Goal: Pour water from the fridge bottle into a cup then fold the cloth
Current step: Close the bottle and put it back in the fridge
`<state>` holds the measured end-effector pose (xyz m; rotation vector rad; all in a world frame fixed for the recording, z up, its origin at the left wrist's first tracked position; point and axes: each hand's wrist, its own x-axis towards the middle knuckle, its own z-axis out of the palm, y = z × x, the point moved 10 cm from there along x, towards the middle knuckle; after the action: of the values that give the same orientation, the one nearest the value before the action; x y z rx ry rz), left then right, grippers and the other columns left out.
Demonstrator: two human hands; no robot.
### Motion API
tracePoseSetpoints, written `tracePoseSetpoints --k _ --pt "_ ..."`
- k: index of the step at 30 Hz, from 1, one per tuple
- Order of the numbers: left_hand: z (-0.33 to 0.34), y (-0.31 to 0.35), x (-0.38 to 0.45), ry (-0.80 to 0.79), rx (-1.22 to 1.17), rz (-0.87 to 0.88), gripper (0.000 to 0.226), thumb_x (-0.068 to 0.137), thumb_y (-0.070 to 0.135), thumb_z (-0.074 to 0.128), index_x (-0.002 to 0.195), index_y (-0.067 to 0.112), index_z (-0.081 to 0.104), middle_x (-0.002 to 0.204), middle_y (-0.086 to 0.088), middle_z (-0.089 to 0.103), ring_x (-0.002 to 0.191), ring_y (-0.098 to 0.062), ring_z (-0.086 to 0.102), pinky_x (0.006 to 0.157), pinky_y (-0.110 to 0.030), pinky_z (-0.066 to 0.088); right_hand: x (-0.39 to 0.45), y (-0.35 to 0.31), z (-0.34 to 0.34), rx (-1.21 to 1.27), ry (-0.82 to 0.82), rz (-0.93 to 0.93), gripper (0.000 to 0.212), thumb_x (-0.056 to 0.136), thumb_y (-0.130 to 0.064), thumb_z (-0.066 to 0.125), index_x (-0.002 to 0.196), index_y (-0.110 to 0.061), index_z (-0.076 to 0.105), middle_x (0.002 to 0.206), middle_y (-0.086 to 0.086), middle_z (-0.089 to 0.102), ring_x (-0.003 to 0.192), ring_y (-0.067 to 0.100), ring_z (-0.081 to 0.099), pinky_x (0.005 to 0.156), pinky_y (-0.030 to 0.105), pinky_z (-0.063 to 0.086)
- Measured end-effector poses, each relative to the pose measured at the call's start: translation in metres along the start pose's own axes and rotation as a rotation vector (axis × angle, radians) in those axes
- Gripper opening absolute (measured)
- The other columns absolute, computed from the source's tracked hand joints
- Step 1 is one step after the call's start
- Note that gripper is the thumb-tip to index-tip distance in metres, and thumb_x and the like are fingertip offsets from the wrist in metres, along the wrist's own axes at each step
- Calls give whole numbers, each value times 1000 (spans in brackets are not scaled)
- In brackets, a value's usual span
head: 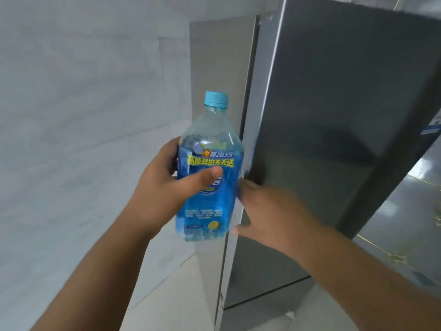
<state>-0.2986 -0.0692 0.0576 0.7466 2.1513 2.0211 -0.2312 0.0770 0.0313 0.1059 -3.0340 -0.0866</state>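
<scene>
A clear plastic bottle with a blue label and a light blue cap stands upright in my left hand, which grips it around the middle with the thumb across the label. My right hand is spread flat against the grey fridge door, fingers at the door's left edge, just right of the bottle. The door looks shut or nearly shut. No cup or cloth is in view.
A pale marbled wall fills the left side. A grey panel stands behind the bottle beside the fridge. Glossy floor tiles with gold trim show at the right, light floor below.
</scene>
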Motion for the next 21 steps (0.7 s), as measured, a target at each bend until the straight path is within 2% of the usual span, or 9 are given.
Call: tracePoseSetpoints --k 1,3,4,5,8,11,14,17,21 --pt "-2 1 2 11 17 6 70 64 50 89 126 27 65 116 0 78 105 -25 77 91 -55 62 4 -2 3 -144 37 6 70 87 -45 76 145 -30 39 141 -7 54 89 23 72 64 35 53" --pt "-2 4 3 23 69 22 69 64 46 92 124 31 64 113 5 78 103 -20 78 89 -50 63 9 -8 14 -318 18 -1 49 80 -30 77 126 -21 65 128 1 59 61 22 65 44 27 28" --pt "-1 5 3 28 85 25 68 64 43 93 124 32 64 113 7 78 102 -17 78 88 -48 64 11 -11 15 -359 24 -4 39 75 -24 78 114 -20 73 122 2 61 53 22 58 42 25 18" --pt "0 5 3 35 95 27 68 64 42 94 124 33 63 113 8 78 101 -16 78 88 -47 64 14 -12 15 -354 15 -8 31 75 -19 77 106 -18 75 118 4 61 50 23 55 42 25 16" --pt "1 4 4 55 84 30 65 68 37 96 124 32 64 111 8 78 100 -15 78 89 -48 64 19 -13 11 -272 17 -18 23 88 -12 70 111 -14 70 122 9 55 63 28 60 50 30 37" --pt "3 0 5 41 64 38 68 66 45 96 125 30 64 111 7 78 103 -18 77 88 -50 64 16 -13 13 -302 45 -27 28 93 -9 60 119 -14 67 135 10 48 64 28 56 48 29 29" --pt "8 -7 7 -4 68 38 70 64 49 97 124 32 64 111 7 78 103 -19 77 88 -51 64 12 -9 15 -296 67 25 24 71 -15 83 94 -18 77 117 8 63 47 25 58 43 27 23" --pt "8 -13 10 -33 42 26 65 65 42 89 125 31 64 110 8 78 102 -20 77 89 -53 63 14 -9 28 -269 91 68 29 64 -16 86 92 -19 78 114 7 66 43 23 58 43 27 28" --pt "9 -19 17 -129 34 19 68 62 44 87 125 32 63 110 10 78 102 -18 77 87 -49 65 13 -6 24 -211 149 183 34 38 -18 95 66 -20 75 97 4 69 33 21 49 42 22 22"
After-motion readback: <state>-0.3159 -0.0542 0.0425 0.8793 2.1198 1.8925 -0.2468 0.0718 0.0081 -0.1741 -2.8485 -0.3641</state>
